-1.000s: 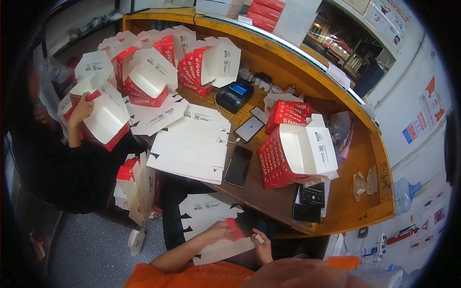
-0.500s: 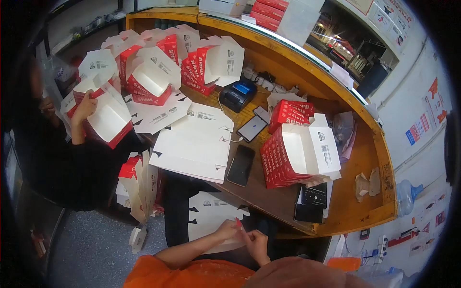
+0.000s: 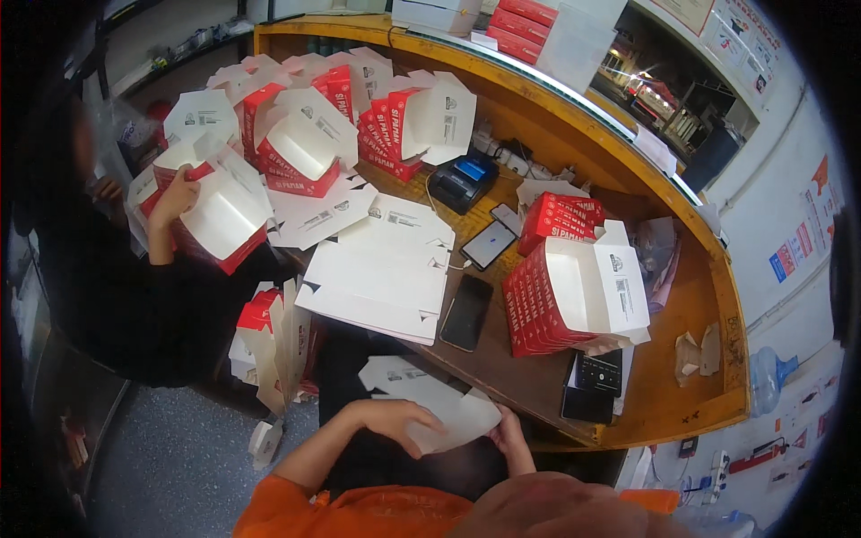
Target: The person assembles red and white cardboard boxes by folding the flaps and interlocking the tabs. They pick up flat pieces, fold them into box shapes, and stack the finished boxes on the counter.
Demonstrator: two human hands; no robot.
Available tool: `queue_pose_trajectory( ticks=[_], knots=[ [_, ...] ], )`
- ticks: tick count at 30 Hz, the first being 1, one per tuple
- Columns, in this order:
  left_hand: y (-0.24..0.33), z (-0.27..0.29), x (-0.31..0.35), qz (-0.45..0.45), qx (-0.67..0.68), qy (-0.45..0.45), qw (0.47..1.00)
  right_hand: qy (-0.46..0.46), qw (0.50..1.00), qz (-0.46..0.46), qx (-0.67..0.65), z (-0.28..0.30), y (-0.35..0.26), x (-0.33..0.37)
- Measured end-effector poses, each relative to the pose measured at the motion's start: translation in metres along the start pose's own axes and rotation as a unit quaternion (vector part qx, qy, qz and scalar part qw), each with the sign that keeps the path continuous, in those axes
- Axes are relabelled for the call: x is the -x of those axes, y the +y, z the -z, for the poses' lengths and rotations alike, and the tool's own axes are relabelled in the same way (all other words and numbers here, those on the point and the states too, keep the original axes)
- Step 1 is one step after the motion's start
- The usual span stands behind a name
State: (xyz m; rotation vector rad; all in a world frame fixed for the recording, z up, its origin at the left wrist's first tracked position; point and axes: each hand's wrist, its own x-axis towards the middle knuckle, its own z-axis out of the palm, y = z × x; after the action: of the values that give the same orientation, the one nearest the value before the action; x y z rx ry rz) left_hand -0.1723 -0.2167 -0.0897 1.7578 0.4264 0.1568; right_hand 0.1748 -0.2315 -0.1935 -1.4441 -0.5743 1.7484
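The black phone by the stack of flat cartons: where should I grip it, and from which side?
Pinch the phone across its long edges from above. It lies flat, screen up, on the counter; its near end is free, the flat cartons crowd its left edge.

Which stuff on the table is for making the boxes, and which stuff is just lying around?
For the boxes:
- flat white carton blank held by the left hand and right hand
- stack of flat blanks
- folded red-and-white boxes
- box a co-worker's hand holds

Just lying about:
- two phones
- small black printer
- black card reader
- crumpled paper
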Motion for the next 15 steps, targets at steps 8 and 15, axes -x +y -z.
queue_pose_trajectory(
  ticks=[8,15],
  knots=[
    [-0.003,0.024,0.012,-0.06,-0.009,0.007,0.998,-0.025,0.999,-0.041,0.005,-0.015,-0.007,-0.021],
    [-0.082,0.01,-0.026,0.042,0.06,0.22,0.973,-0.035,0.858,0.322,0.399,-0.092,-0.008,0.035]
  ],
)
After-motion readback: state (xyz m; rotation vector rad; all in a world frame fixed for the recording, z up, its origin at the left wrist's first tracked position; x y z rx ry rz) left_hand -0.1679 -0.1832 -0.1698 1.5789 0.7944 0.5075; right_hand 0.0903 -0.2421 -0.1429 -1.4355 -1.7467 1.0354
